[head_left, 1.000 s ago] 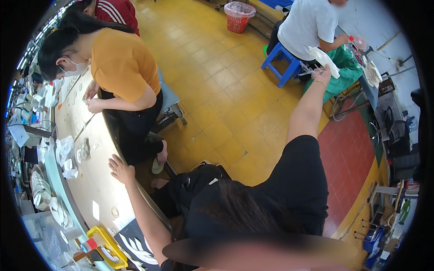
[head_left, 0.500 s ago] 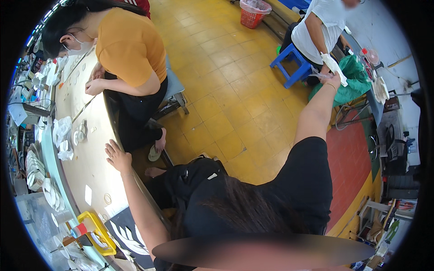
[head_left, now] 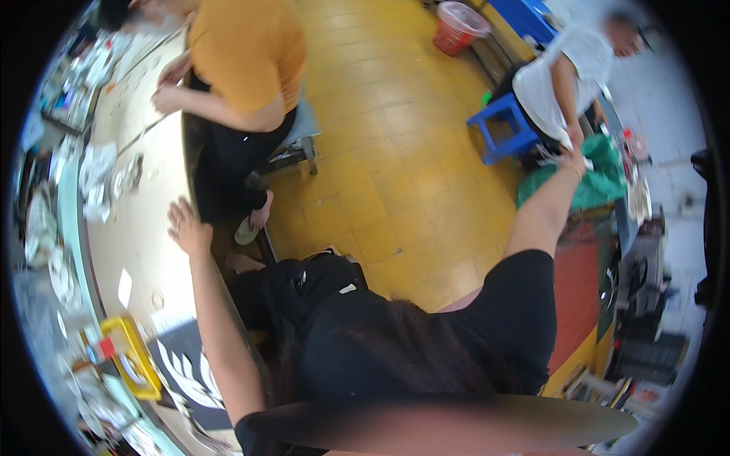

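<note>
My left hand (head_left: 188, 228) lies on the near edge of the long pale worktable (head_left: 156, 228), its fingers spread and nothing in them. Far to the right, my stretched right hand (head_left: 572, 163) is closed on a limp white bundle (head_left: 549, 157), blurred and mostly covered by fingers. A hand (head_left: 575, 137) of a seated person in a white shirt meets mine there and also seems to touch the bundle. Just behind our hands is a green plastic bag (head_left: 601, 178).
A person in an orange shirt (head_left: 247, 61) works at the table ahead. A blue stool (head_left: 506, 129) and a red basket (head_left: 460, 29) stand on the yellow tiled floor (head_left: 372, 159). A yellow tray (head_left: 131, 357) and a black sheet with white leaf shapes (head_left: 194, 372) lie at left.
The seated person's hand has come to my right hand and the white bundle, which stood up from my fingers before. My left hand stays at the table edge. The view has shifted.
</note>
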Available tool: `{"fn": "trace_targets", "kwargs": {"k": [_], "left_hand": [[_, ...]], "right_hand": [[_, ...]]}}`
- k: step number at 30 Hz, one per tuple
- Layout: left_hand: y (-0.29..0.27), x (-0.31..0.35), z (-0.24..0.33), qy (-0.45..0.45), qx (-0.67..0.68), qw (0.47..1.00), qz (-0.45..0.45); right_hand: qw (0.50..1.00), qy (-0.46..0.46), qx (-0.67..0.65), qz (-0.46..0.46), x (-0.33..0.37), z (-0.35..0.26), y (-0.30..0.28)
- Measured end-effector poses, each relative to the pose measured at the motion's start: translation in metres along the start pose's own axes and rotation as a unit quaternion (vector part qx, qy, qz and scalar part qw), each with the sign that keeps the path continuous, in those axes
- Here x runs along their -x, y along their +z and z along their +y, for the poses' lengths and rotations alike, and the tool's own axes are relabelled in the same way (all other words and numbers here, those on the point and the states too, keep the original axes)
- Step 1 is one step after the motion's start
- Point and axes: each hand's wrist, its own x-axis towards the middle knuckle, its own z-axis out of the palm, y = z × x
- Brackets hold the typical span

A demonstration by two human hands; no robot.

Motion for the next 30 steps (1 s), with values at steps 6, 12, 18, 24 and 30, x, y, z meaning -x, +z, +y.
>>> {"fn": "trace_targets", "kwargs": {"k": [6,12,18,24,30], "left_hand": [[-0.002,0.007,0.003,0.003,0.047,0.997,0.058],[-0.007,0.012,0.005,0.028,0.098,0.992,0.071],[-0.058,0.038,-0.014,0.034,0.256,0.966,0.011],[-0.102,0.123,-0.094,0.019,0.366,0.929,0.057],[-0.106,0.260,-0.206,-0.389,0.247,0.881,0.109]], "right_hand": [[0.988,0.038,0.059,-0.139,0.069,0.030,0.005],[0.925,0.137,0.229,-0.270,0.168,0.117,0.006],[0.782,0.247,0.385,-0.425,0.288,0.206,0.021],[0.496,0.208,0.390,-0.747,0.570,0.245,0.068],[0.373,0.136,0.245,-0.885,0.808,0.173,0.101]]}}
